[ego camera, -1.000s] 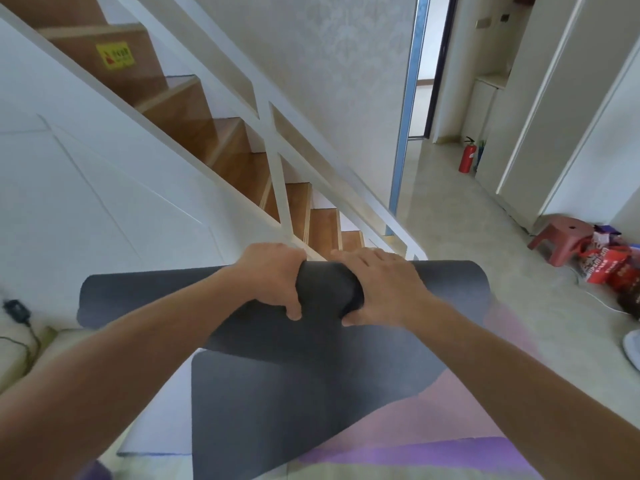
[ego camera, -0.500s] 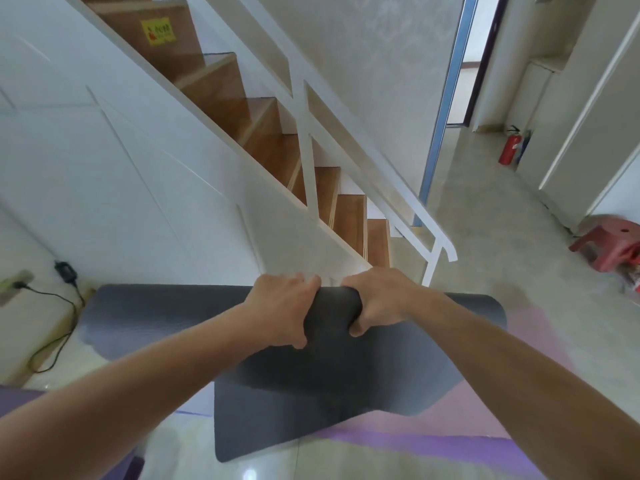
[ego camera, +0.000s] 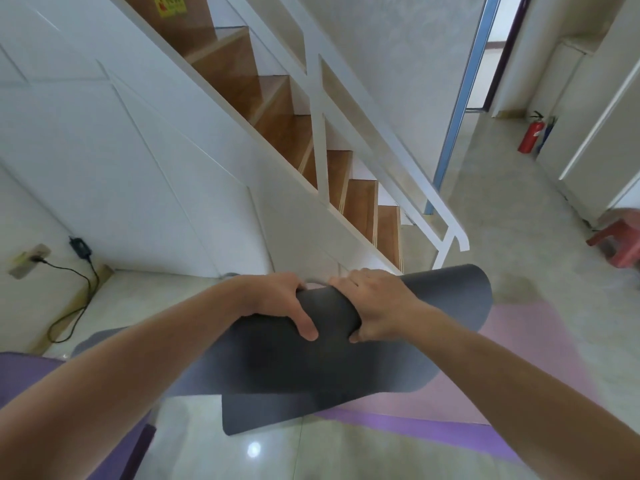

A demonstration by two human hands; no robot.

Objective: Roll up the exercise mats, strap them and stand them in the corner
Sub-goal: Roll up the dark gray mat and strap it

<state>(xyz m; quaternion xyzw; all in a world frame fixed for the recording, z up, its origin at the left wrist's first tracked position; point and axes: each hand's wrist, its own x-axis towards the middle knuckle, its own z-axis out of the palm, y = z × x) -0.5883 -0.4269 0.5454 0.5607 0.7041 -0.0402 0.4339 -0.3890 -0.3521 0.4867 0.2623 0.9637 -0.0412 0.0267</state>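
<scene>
Exercise mat, dark grey (ego camera: 450, 299): partly rolled, at 6 o'clock of centre in the head view, with the roll running from 8 o'clock up to 2 o'clock and its right end the higher. A loose flap spreads from the roll toward 6 o'clock, its rounded corner lying on the glossy floor tile (ego camera: 346, 452). The left stretch of the roll is hidden behind the left forearm. Whether the roll rests on the floor cannot be told.

- Left hand (ego camera: 277, 303): curled over the middle of the roll, thumb on the near side, gripping it.
- Right hand (ego camera: 374, 303): just beside the left, fingers wrapped over the top, thumb pressed beneath – also gripping the roll.
- Pink and purple mat (ego camera: 519, 348): flat on the floor under the grey one, spreading toward 4 o'clock.
- Purple mat (ego camera: 20, 372): at 8 o'clock, cut off by the frame edge.
- Wooden staircase (ego camera: 277, 109): climbs toward 11 o'clock; its lowest step and the foot of the white handrail (ego camera: 381, 140) stand just beyond the roll at 12 o'clock – the nearest obstacle.
- Wall socket (ego camera: 29, 259) with black charger and cable (ego camera: 79, 244): 9 o'clock.
- Blue door frame (ego camera: 460, 109): 1 o'clock.
- Red fire extinguisher (ego camera: 530, 133): 2 o'clock, against white cabinets (ego camera: 595, 116).
- Red stool (ego camera: 620, 244): 3 o'clock, well apart from the mat.
</scene>
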